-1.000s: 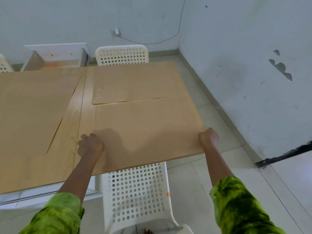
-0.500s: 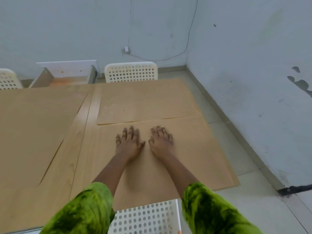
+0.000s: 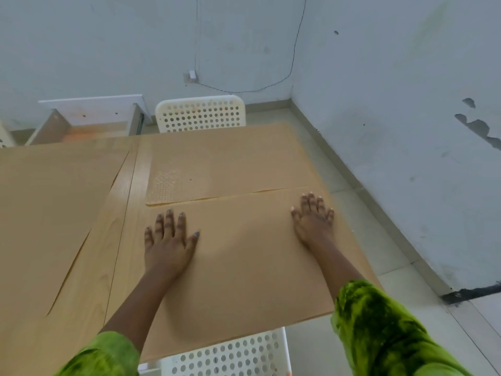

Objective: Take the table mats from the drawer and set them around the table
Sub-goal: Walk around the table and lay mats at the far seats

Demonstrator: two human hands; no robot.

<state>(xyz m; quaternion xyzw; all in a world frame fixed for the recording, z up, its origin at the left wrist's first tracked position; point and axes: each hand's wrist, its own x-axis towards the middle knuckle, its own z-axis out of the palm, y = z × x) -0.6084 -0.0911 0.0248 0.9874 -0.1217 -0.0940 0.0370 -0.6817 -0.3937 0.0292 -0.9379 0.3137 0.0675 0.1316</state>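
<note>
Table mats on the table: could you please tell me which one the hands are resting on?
The nearest right-side table mat: the left hand and right hand lie flat on it; nothing touches the others.

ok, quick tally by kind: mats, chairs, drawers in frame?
Table mats: 3. These are the near-right mat, the far-right mat and the left mat, which may be two overlapped; I cannot tell.
White chairs: 2, the far chair and the near chair.
Open drawer: 1.
Total: 6.
</note>
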